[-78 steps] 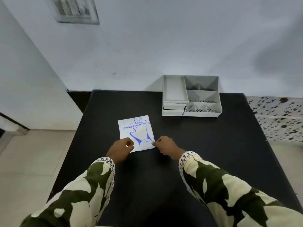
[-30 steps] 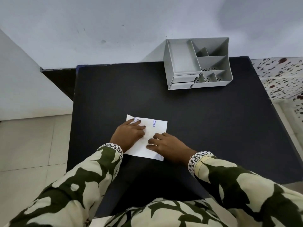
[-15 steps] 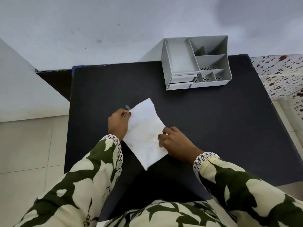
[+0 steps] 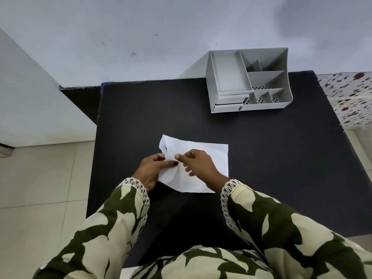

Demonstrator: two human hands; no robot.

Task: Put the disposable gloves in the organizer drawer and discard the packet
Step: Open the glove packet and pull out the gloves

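- The white packet [image 4: 203, 168] is being held over the near middle of the black table [image 4: 141, 117], blank side up, with its left end lifted and puckered.
- That left end is being pinched by the left hand [image 4: 152, 170], the thumb and fingers closed narrowly on the film.
- The same end is being gripped just beside it by the right hand [image 4: 198, 163], thumb and forefinger closed on the packet and the other fingers loosely curled.
- The step in hand is judged to be the opening of the packet; the gloves themselves are not being shown and are presumably inside.
- The two pinches are best being kept close together at the mouth and drawn apart gently, so that the thin film is being parted rather than torn across.
- The grey organizer [image 4: 249, 81] is standing at the far right of the table, well apart from the hands, with its two small drawers [image 4: 229, 102] seemingly closed; one is needing to be pulled out before the gloves are being placed.
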